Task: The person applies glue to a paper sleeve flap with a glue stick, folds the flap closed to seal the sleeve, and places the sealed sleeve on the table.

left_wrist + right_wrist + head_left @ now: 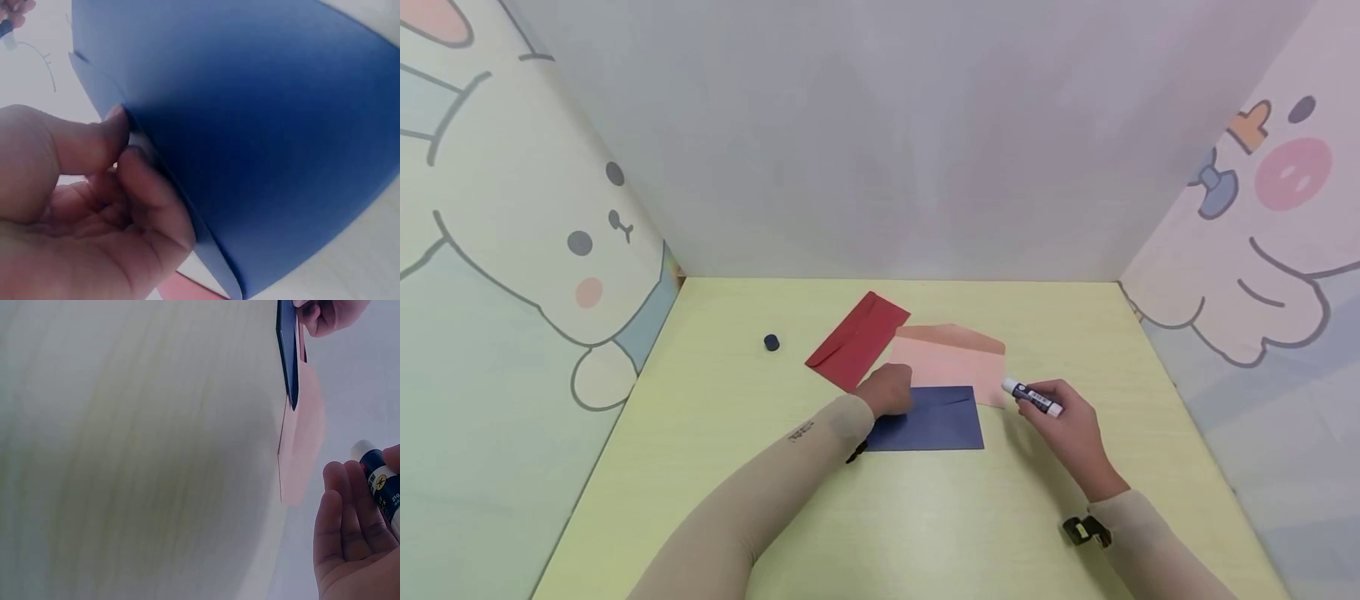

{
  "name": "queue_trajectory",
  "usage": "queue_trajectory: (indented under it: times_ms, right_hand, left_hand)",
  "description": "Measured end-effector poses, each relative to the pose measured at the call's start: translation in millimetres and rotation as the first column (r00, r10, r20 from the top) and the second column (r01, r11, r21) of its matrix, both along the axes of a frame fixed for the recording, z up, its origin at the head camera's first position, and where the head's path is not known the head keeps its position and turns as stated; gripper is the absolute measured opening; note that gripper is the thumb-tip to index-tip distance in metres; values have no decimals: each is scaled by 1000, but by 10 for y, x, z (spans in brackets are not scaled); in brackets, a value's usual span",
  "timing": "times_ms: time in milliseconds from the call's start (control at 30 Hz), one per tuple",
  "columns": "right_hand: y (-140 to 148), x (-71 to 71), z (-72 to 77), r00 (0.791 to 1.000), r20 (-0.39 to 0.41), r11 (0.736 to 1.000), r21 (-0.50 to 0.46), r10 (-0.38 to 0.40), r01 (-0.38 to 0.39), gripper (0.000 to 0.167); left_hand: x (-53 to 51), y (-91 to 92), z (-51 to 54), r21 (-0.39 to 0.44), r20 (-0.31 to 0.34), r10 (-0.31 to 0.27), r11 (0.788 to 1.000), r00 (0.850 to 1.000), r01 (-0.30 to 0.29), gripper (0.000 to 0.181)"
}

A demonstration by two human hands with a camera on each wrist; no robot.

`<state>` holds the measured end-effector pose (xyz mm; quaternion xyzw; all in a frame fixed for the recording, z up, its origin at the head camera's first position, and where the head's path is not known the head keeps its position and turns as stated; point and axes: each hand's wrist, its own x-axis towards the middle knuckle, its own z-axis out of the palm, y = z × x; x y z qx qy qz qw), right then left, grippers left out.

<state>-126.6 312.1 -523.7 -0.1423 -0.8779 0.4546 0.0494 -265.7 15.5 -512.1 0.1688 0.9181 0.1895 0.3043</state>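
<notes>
A dark blue envelope (936, 421) lies on the table, over the lower edge of a pink envelope (951, 362) whose flap is open. With thumb and finger, my left hand (887, 390) pinches the blue envelope's flap edge, as the left wrist view shows up close. My right hand (1070, 422) holds a glue stick (1032, 397) above the table, right of both envelopes. Its white end points toward the pink envelope, and the label (381, 482) shows in the right wrist view.
A red envelope (859, 337) lies slantwise behind my left hand. Further left, a small dark cap (771, 342) sits on the yellowish table (700, 417). Walls with cartoon animals stand at both sides, and a plain pale wall (880, 167) closes the back.
</notes>
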Motion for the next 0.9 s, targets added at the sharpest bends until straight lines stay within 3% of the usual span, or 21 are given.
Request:
queue_trajectory:
  times_ms: [167,333,600,800,900]
  right_hand:
    - [-9,-6,-4,1000,-5,1000,6,-7,7,36]
    - [-14,-25,-3,1000,-14,1000,0,-4,4,36]
    - [-19,-44,4,1000,-22,1000,-1,0,0,34]
    - [-28,-13,27,1000,-16,1000,-9,-10,10,36]
    - [-27,4,33,1000,-11,1000,-14,-11,11,36]
  left_hand:
    - [-21,-65,17,82,4,1,997,1000,-1,9]
    - [33,-88,-19,121,-50,11,993,999,-5,17]
    - [128,33,-9,-70,-224,-54,997,973,39,35]
    - [121,82,45,-143,-251,-106,987,962,71,31]
    - [80,61,65,-124,-229,-122,988,966,96,31]
